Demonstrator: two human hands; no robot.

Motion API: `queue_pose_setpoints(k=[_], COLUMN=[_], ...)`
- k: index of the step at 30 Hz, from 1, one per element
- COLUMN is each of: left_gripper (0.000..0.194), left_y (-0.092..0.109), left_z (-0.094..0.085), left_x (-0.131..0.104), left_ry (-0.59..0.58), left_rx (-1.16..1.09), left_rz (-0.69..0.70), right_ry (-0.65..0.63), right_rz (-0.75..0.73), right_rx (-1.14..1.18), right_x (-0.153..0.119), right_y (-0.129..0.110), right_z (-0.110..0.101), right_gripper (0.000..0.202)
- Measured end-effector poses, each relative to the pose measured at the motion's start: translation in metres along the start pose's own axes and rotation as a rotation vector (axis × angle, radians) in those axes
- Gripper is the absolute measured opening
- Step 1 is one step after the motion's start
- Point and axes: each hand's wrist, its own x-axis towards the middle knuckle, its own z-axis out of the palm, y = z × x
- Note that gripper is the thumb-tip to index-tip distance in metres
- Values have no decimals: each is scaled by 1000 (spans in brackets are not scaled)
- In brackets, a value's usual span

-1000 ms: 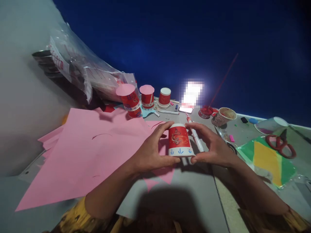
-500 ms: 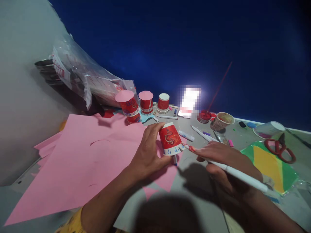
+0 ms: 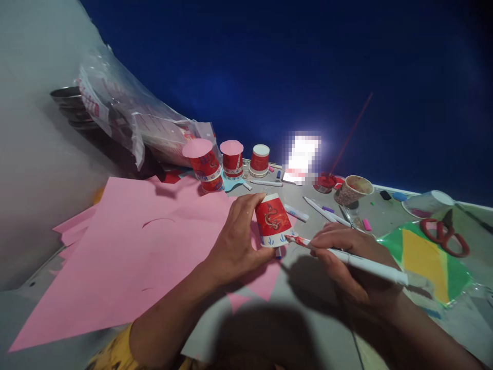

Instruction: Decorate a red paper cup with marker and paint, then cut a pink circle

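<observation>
My left hand (image 3: 239,239) is closed around a red paper cup (image 3: 274,217) turned upside down, fingers at its top and thumb by its lower rim. A gold dragon is printed on the cup, and small blue marks run along its white band. In my right hand (image 3: 350,254) lies a white marker (image 3: 370,267); its red-stained tip meets the band at the cup's lower right, or is very close to it. Under the large pink paper sheet's right part (image 3: 265,280) and the cup, a capped pen end shows below my left thumb.
Stacked red cups with pink discs (image 3: 206,162) stand at the back left, beside a plain-topped cup (image 3: 259,160). A bright phone (image 3: 302,156), a red paint pot (image 3: 324,182), a speckled cup (image 3: 353,190) and red-handled scissors (image 3: 442,236) lie farther right.
The marker's tip has shifted slightly left and down along the cup's white band. My right hand has moved a little left, with its fingers and the marker turned somewhat. The cup stays in my left hand.
</observation>
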Motion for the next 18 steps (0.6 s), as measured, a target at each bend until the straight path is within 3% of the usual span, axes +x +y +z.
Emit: queue_pose_setpoints(k=[18], left_gripper=[90], left_y=[-2], left_z=[1], left_x=[0], left_ry=[-23], left_rx=[6], left_rz=[25], right_ry=[20], right_rz=[31], right_rx=[89], right_x=[3], right_y=[-3], right_z=[0], right_gripper=[18])
